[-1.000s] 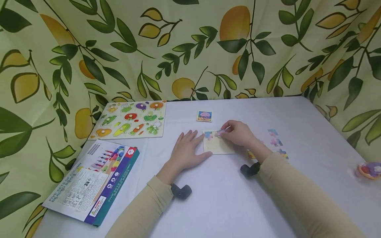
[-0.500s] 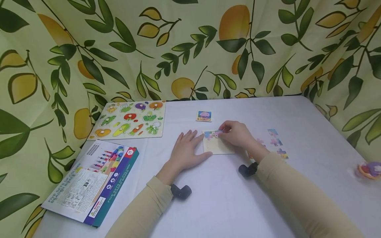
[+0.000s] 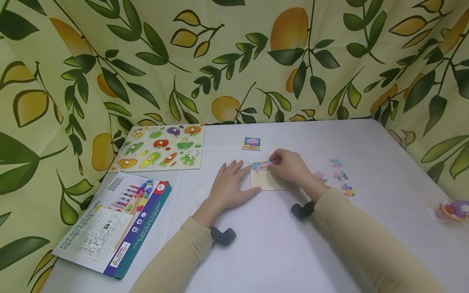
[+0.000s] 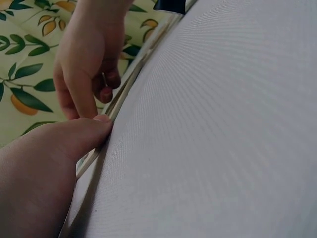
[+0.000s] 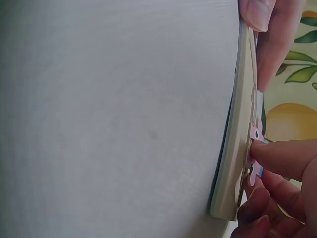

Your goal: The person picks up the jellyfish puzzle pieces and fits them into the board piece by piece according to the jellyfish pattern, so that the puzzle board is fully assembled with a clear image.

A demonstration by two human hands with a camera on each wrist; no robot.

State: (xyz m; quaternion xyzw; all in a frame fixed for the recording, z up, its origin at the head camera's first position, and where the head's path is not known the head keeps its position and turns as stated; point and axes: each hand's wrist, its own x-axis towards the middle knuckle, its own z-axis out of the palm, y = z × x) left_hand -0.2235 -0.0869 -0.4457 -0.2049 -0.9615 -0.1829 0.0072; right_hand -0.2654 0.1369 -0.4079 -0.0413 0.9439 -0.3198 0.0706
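A small pale jigsaw board point(image 3: 265, 182) lies flat on the white table, with blue and pink pieces along its far edge. My left hand point(image 3: 230, 187) rests beside it, fingers spread, the thumb and forefinger touching its left edge. At the board's far side my right hand point(image 3: 291, 166) pinches a pink jigsaw piece point(image 5: 254, 176) between thumb and fingers, low against the board surface. In the head view the fingers cover much of that piece. Several loose jigsaw pieces point(image 3: 338, 175) lie to the right, some partly behind the right wrist.
Beyond the board lies a small square jellyfish picture point(image 3: 251, 143). A vegetable knob puzzle point(image 3: 161, 146) sits at the far left, with a beaded-toy box point(image 3: 113, 224) nearer. A purple and orange toy point(image 3: 455, 210) stands at the right edge.
My right hand has moved slightly left, lowering the pink jigsaw piece against the pieces on the board. More loose pieces show by the right wrist. My left hand has stayed put.
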